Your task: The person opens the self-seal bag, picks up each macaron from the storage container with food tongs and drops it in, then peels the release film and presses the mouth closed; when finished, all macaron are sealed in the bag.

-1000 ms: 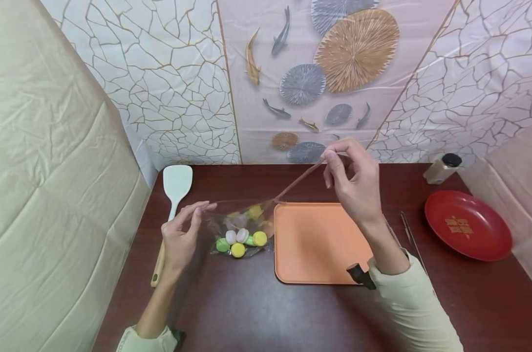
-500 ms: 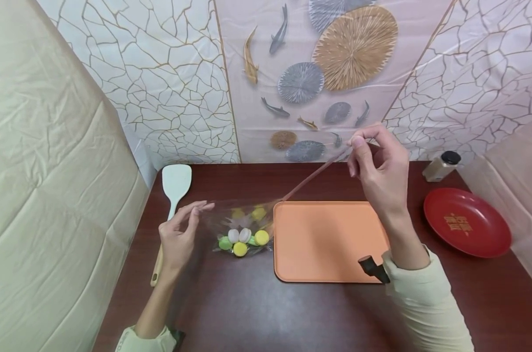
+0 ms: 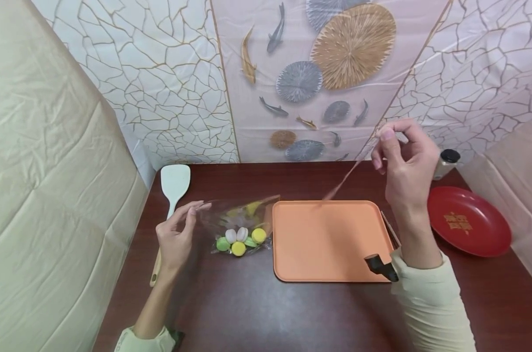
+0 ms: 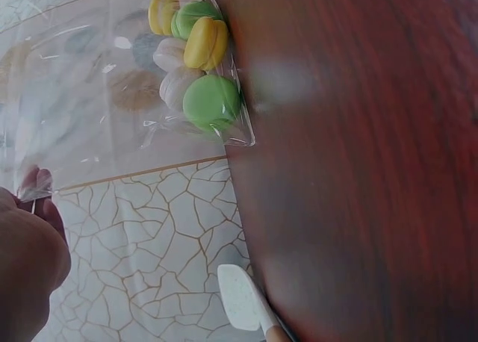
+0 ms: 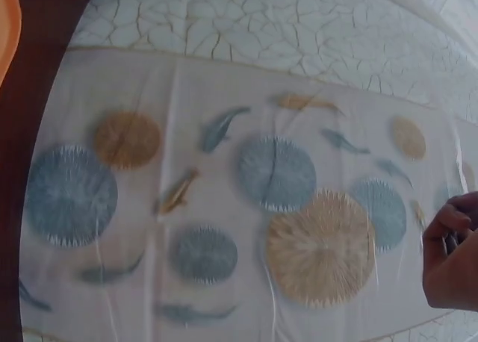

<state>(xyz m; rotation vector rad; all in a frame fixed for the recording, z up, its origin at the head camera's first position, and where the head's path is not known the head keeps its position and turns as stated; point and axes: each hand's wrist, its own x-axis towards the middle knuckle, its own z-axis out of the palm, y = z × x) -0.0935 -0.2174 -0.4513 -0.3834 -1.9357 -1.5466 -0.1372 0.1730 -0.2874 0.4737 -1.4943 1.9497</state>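
Note:
In the head view, my left hand [image 3: 175, 237] pinches the upper left corner of a clear plastic bag [image 3: 213, 221] between thumb and fingertips. Several macarons, yellow, green and white, lie at the bottom of the bag; the left wrist view shows a green macaron [image 4: 211, 103] close up, with the bag stretching to my fingers. My right hand [image 3: 408, 171] is raised beyond the orange tray, pinching the end of a thin clear plastic strip [image 3: 342, 181]. That strip hangs slantwise to the left, its lower end over the tray's back edge and apart from the bag.
The orange tray [image 3: 314, 244] lies right of the bag. A white spatula [image 3: 175, 183] with a wooden handle lies at the left, partly behind my left hand. At the right are a red plate [image 3: 472, 239], a black-capped jar [image 3: 446, 164] and a slim utensil [image 3: 390, 227] partly behind my wrist.
My right hand has moved right and slightly up, drawing the strip along. The strip's lower end, earlier joined to the bag's right corner, is now off it. My left hand stays nearly still.

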